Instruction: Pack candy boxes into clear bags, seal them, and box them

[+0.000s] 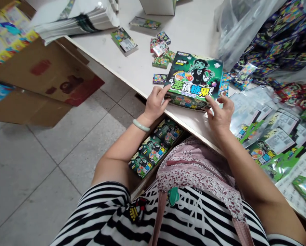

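A green and black candy box [194,77] with a cartoon vampire on its lid lies closed at the edge of the white table [132,73]. My left hand [156,102] grips the box's near left corner between thumb and fingers; a pale green bangle circles that wrist. At the near right corner, my right hand [221,112] pinches the box, with thumb and fingertips on its edge. Several small candy packs [161,62] lie just beyond the box on the left. More small packs [246,73] touch or lie near its right side.
Below the table edge, an open carton holds green boxes [153,148]. A clear bag of small packs [278,48] stands at the right, with flat printed pouches [268,147] nearer. White stacked sheets [91,17] lie back left. Cardboard cartons [47,75] stand left.
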{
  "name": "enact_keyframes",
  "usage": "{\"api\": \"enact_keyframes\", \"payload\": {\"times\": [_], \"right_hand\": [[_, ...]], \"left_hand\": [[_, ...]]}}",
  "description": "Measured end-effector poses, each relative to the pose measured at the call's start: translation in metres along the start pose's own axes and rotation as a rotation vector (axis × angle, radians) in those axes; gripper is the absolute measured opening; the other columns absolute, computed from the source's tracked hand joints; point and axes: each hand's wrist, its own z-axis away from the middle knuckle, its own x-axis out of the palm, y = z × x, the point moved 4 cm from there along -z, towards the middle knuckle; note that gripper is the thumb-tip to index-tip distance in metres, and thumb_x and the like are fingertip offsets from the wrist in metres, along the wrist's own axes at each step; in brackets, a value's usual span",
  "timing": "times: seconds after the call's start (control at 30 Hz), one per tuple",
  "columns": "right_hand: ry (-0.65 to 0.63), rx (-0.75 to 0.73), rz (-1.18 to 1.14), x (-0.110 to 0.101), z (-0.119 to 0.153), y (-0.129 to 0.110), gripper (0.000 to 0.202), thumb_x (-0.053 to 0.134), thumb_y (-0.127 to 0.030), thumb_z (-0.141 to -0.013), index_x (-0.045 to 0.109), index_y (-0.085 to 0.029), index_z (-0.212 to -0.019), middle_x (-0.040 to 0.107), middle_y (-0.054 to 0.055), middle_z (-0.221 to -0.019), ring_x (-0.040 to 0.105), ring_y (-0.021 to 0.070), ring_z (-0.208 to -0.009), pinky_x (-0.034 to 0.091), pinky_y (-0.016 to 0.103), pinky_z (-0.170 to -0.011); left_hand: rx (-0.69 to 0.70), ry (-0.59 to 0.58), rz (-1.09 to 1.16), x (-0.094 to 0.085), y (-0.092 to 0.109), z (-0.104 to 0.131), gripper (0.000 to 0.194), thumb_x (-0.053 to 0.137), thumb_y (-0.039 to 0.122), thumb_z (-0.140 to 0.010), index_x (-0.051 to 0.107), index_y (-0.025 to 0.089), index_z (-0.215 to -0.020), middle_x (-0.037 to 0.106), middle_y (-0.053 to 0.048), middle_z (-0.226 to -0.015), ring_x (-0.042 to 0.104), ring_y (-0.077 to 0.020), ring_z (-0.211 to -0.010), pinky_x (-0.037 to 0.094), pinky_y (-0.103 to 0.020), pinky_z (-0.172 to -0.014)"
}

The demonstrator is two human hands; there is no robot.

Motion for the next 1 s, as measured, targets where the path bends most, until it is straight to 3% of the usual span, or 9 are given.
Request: {"api": "enact_keyframes", "payload": {"times": [0.17, 0.27, 0.4, 0.57, 0.67, 0.8, 0.93, 1.0], "right_hand": [[-0.058, 0.010, -0.201, 0.007, 0.004, 0.000, 0.052, 0.053, -0.021, -0.089, 0.052, -0.034, -0.140, 0.036, 0.010, -0.144, 0.048, 0.0307, -0.128, 0.048, 0.051, -0.102], [-0.101, 0.092, -0.306, 0.015, 0.010, -0.002, 0.059, 0.049, -0.021, -0.090, 0.043, -0.035, -0.146, 0.031, 0.010, -0.154, 0.038, 0.0330, -0.142, 0.055, 0.048, -0.095], [-0.126, 0.138, -0.330, 0.015, 0.012, -0.004, 0.061, 0.047, -0.020, -0.089, 0.040, -0.035, -0.148, 0.035, 0.008, -0.155, 0.025, 0.0340, -0.151, 0.056, 0.049, -0.096], [-0.158, 0.138, -0.280, 0.011, 0.009, -0.001, 0.058, 0.046, -0.018, -0.088, 0.048, -0.034, -0.144, 0.034, 0.008, -0.157, 0.036, 0.0360, -0.146, 0.056, 0.049, -0.096], [-0.204, 0.139, -0.226, 0.012, 0.009, 0.001, 0.054, 0.045, -0.019, -0.090, 0.052, -0.035, -0.142, 0.034, 0.007, -0.159, 0.045, 0.0380, -0.139, 0.056, 0.051, -0.094], [-0.262, 0.135, -0.143, 0.011, 0.009, 0.001, 0.056, 0.041, -0.019, -0.093, 0.049, -0.035, -0.146, 0.036, 0.008, -0.159, 0.052, 0.0392, -0.133, 0.056, 0.054, -0.092], [-0.313, 0.136, -0.080, 0.007, 0.013, -0.003, 0.061, 0.038, -0.016, -0.094, 0.041, -0.036, -0.152, 0.035, 0.011, -0.160, 0.057, 0.0389, -0.127, 0.056, 0.056, -0.091], [-0.335, 0.132, -0.091, 0.008, 0.015, -0.004, 0.062, 0.038, -0.015, -0.094, 0.039, -0.034, -0.154, 0.035, 0.012, -0.160, 0.057, 0.0385, -0.128, 0.055, 0.055, -0.093]], "left_hand": [[-0.015, 0.064, 0.124, -0.005, -0.001, 0.003, 0.043, 0.042, 0.043, -0.102, 0.044, 0.029, -0.143, 0.058, -0.004, -0.097, 0.061, -0.0176, -0.088, 0.055, -0.035, -0.085], [-0.036, 0.112, 0.164, -0.003, 0.000, 0.004, 0.039, 0.045, 0.038, -0.102, 0.047, 0.029, -0.139, 0.058, -0.003, -0.096, 0.060, -0.0147, -0.084, 0.056, -0.032, -0.081], [-0.064, 0.184, 0.170, 0.003, 0.004, 0.006, 0.036, 0.048, 0.033, -0.101, 0.049, 0.029, -0.136, 0.057, -0.002, -0.092, 0.059, -0.0134, -0.080, 0.056, -0.030, -0.077], [-0.052, 0.149, 0.119, 0.008, 0.000, 0.014, 0.036, 0.047, 0.035, -0.101, 0.049, 0.027, -0.136, 0.057, -0.003, -0.091, 0.060, -0.0159, -0.082, 0.056, -0.033, -0.080], [-0.033, 0.103, 0.100, 0.009, -0.003, 0.018, 0.040, 0.049, 0.042, -0.100, 0.048, 0.027, -0.138, 0.059, -0.006, -0.098, 0.060, -0.0207, -0.092, 0.054, -0.038, -0.085], [-0.094, 0.125, 0.216, 0.014, -0.002, 0.013, 0.053, 0.052, 0.055, -0.096, 0.043, 0.028, -0.141, 0.052, -0.012, -0.128, 0.051, -0.0280, -0.123, 0.048, -0.043, -0.101], [-0.182, 0.187, 0.343, 0.030, -0.006, 0.003, 0.059, 0.048, 0.062, -0.095, 0.036, 0.033, -0.145, 0.044, -0.011, -0.142, 0.041, -0.0275, -0.139, 0.034, -0.048, -0.118], [-0.196, 0.167, 0.407, 0.038, -0.014, -0.001, 0.067, 0.052, 0.065, -0.093, 0.031, 0.034, -0.148, 0.043, -0.011, -0.144, 0.043, -0.0266, -0.139, 0.036, -0.047, -0.117]]}}
